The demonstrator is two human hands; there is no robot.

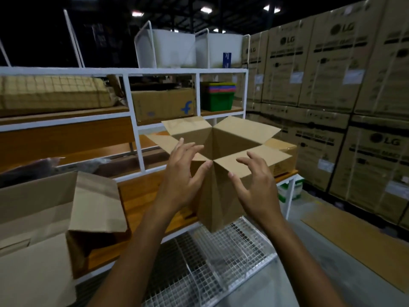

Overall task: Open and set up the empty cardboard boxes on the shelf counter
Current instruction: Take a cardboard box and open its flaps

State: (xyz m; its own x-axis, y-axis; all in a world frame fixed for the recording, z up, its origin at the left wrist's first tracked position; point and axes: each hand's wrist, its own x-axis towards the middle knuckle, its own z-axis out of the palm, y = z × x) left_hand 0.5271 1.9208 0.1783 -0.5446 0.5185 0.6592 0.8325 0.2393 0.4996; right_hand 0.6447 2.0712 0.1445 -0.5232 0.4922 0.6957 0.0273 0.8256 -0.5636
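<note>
A plain brown corrugated cardboard box stands upright on the near edge of the orange wooden shelf counter, one corner towards the camera, its four top flaps splayed outward over an empty inside. The left hand and right hand flank that corner, fingers spread wide, gripping nothing. Left, two more open brown boxes lie together.

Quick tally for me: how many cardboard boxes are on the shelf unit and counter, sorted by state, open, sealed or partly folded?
Open, flaps spread, between the left hand and right hand: 1, the open box
Partly folded, on the counter at left: 1, the folded box
Closed: 2, the logo box and the box at the right end
Total: 4
</note>
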